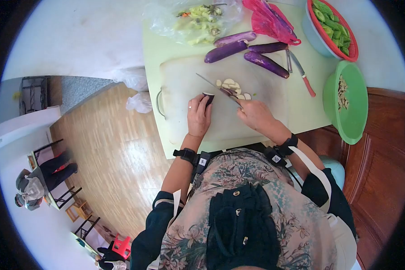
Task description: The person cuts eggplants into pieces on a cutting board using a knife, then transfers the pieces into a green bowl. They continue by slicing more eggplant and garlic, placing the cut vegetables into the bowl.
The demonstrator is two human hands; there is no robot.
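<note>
Purple eggplant piece (208,98) lies on the cutting board (177,85), left hand (199,117) curled firmly round it (for steadiness, apparently), right hand's (258,115) grip closed on the knife (207,81), blade beside slices (230,83).

The cutting board (177,81) has room at left; eggplants (226,52) obstruct along its far edge.

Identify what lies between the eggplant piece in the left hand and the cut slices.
The knife blade lies between the eggplant piece and the pale slices, as the head view shows.
</note>
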